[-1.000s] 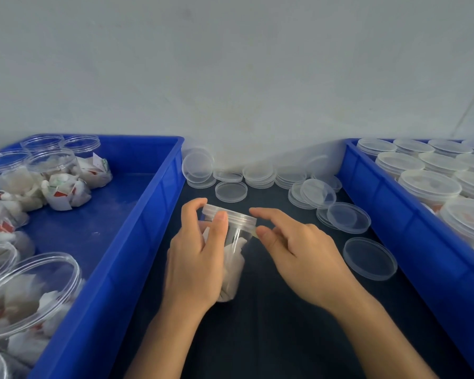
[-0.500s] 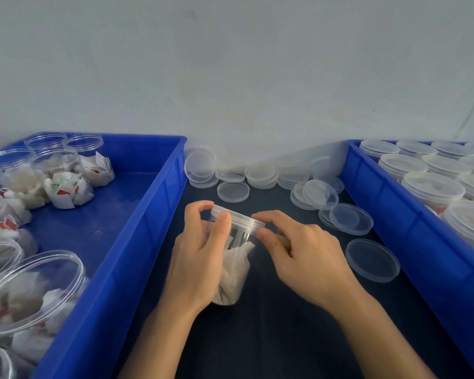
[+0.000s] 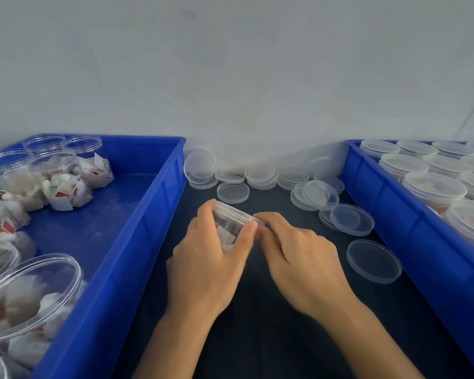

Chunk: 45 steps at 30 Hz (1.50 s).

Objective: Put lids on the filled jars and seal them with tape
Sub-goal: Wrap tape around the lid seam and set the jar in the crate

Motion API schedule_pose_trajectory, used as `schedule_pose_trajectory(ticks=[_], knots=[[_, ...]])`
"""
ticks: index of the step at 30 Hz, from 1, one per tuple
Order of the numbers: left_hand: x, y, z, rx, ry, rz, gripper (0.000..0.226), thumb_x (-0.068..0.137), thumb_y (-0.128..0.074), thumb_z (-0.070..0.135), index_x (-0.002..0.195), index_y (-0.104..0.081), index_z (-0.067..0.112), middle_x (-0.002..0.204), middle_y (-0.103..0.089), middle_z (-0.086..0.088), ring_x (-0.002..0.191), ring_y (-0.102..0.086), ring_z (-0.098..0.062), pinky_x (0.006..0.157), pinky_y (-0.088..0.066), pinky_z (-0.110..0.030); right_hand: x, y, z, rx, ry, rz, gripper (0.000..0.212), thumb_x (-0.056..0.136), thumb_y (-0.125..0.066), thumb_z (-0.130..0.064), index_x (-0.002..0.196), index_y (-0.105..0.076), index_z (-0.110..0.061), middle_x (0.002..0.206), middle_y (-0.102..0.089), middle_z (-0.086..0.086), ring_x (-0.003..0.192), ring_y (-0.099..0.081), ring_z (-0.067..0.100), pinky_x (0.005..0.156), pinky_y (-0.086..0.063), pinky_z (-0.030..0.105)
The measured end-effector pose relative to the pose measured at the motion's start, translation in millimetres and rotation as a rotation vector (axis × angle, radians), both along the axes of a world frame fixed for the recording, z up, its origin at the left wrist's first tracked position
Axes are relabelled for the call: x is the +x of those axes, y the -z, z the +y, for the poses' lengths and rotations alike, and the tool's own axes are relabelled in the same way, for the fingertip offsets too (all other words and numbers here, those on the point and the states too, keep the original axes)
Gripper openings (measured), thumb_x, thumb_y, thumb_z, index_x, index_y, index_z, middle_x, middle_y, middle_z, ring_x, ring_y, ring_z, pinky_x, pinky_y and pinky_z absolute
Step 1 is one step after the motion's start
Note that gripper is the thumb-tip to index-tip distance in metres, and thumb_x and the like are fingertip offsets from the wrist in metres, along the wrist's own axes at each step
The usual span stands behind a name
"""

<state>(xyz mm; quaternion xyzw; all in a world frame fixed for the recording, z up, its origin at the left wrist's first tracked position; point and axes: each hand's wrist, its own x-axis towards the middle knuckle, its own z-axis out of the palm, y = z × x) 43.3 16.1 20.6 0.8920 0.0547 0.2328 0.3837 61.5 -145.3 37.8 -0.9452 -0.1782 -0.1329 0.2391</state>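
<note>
Dark mat [image 3: 257, 337] between two blue trays, loose lids at the back. Jar [image 3: 231, 228] is held mid-mat, tilted, lid end pointed up and away toward the lids. Left hand [image 3: 208, 263] is wrapped round the jar body, fingers curled. Right hand [image 3: 301, 263] is just right of the jar, fingertips [image 3: 260, 236] pinched at the lid rim, likely on tape; tape itself cannot be made out. Rim lies directly left of the right fingertips.

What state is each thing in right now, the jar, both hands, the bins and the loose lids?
Jar: lidded, tilted, held.
Left hand: grips the jar.
Right hand: fingertips at the lid's edge.
Left bin: open filled jars.
Right bin: lidded jars.
Loose lids: stacked or lying singly.
</note>
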Motion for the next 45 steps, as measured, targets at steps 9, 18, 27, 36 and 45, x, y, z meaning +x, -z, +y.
schedule_pose_trajectory(ticks=[9, 18, 27, 36, 45], knots=[[2.5, 2.1, 10.0, -0.154, -0.018, 0.033, 0.035, 0.078, -0.038, 0.091, 0.105, -0.032, 0.070, 0.104, -0.062, 0.029, 0.091, -0.060, 0.009, 0.072, -0.041, -0.021, 4.0, 3.0, -2.4, 0.003, -0.036, 0.073, 0.039, 0.110, -0.021, -0.043, 0.144, -0.039, -0.047, 0.064, -0.042, -0.015, 0.066, -0.047, 0.011, 0.071, -0.044, 0.040], [3.7, 9.5, 8.7, -0.407, 0.054, 0.026, 0.043, 0.078, -0.050, 0.089, 0.112, -0.054, 0.062, 0.107, -0.070, 0.033, 0.095, -0.072, 0.000, 0.092, -0.059, -0.047, 6.2, 4.0, -2.3, -0.103, 0.020, -0.013, 0.041, 0.109, -0.014, -0.047, 0.142, -0.038, -0.045, 0.069, -0.039, -0.023, 0.071, -0.047, 0.011, 0.061, -0.035, 0.037], [1.2, 6.1, 5.6, -0.515, 0.170, -0.005, 0.052, 0.081, -0.056, 0.081, 0.118, -0.063, 0.045, 0.107, -0.076, 0.015, 0.097, -0.075, -0.006, 0.093, -0.059, -0.051, 9.0, 3.9, -9.0, -0.068, -0.034, 0.084, 0.044, 0.106, -0.011, -0.053, 0.144, -0.033, -0.048, 0.074, -0.049, -0.016, 0.081, -0.059, 0.017, 0.071, -0.044, 0.040], [1.2, 8.9, 9.9, -0.529, 0.255, -0.027, 0.051, 0.086, -0.062, 0.073, 0.127, -0.050, 0.045, 0.117, -0.075, 0.016, 0.106, -0.075, -0.010, 0.096, -0.058, -0.054, 6.6, 0.7, -13.5, -0.008, -0.077, 0.155, 0.048, 0.103, -0.018, -0.057, 0.148, -0.034, -0.050, 0.072, -0.051, -0.021, 0.083, -0.052, 0.013, 0.077, -0.041, 0.040], [-4.4, 7.4, 0.7, -0.051, -0.062, -0.208, 0.045, 0.095, -0.049, 0.071, 0.123, -0.058, 0.037, 0.115, -0.065, 0.021, 0.102, -0.064, 0.003, 0.074, -0.042, -0.008, 2.0, 2.3, -6.1, -0.017, -0.029, 0.063, 0.058, 0.101, -0.015, -0.060, 0.147, -0.045, -0.042, 0.097, -0.066, -0.017, 0.099, -0.065, 0.013, 0.078, -0.044, 0.037]])
